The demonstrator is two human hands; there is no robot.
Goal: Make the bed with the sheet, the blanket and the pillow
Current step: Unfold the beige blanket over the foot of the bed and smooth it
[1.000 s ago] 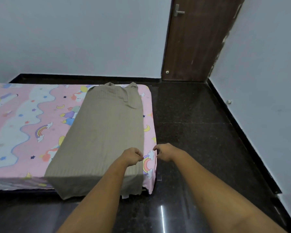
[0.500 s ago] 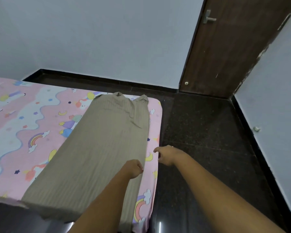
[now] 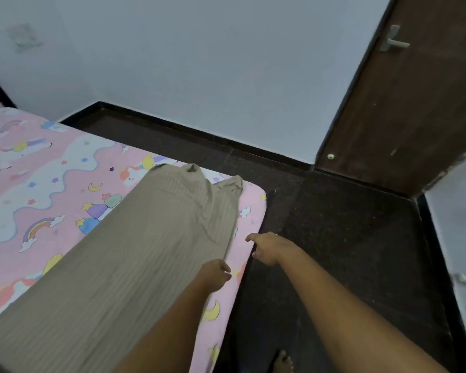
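The bed's pink sheet [image 3: 51, 189], printed with rainbows and unicorns, lies flat over the mattress. A long tan ribbed blanket [image 3: 135, 251], folded, lies along the bed's right end, and its far end [image 3: 197, 170] is bunched into two peaks. My left hand [image 3: 215, 273] rests at the blanket's right edge with its fingers curled on the cloth. My right hand [image 3: 267, 249] hovers over the mattress's right edge, fingers loosely apart and holding nothing. I see no separate pillow.
Dark polished floor [image 3: 334, 238] runs to the right of the bed. A brown door [image 3: 404, 103] with a metal handle stands shut in the far right corner. Pale walls enclose the space. My bare foot [image 3: 280, 359] shows at the bottom.
The view has moved closer along the bed's right edge. Both hands have moved farther up that edge toward the far corner; the left stays on the blanket's edge.
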